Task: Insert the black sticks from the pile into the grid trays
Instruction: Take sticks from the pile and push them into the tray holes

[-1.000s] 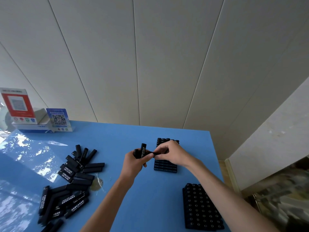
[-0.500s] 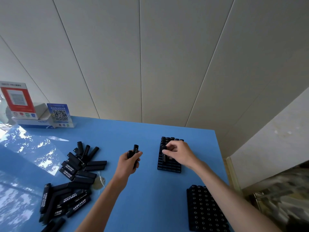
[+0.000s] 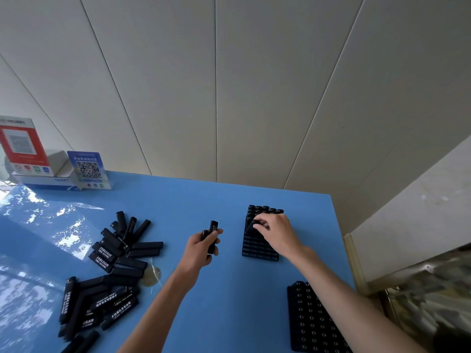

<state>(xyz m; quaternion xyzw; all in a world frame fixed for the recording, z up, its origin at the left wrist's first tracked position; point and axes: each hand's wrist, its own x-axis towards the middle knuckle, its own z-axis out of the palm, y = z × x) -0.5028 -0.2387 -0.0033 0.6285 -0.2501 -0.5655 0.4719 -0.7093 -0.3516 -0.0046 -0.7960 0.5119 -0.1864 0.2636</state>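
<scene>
I see the blue table (image 3: 178, 200) filling the lower half of the frame, a pale panelled wall above it. My left hand (image 3: 200, 248) sits mid-frame, curled round two black sticks (image 3: 211, 235) held upright. My right hand (image 3: 276, 234) is over the far grid tray (image 3: 257, 248) at centre right, fingertips (image 3: 256, 225) pinching a stick (image 3: 251, 223) at the tray's upper rows. A second grid tray (image 3: 313, 319) lies at lower right, partly under my right forearm. The pile of loose sticks (image 3: 107, 271) spreads across the lower left. Two QR-code signs (image 3: 88, 168) stand on a white box (image 3: 48, 180) at the left edge.
</scene>
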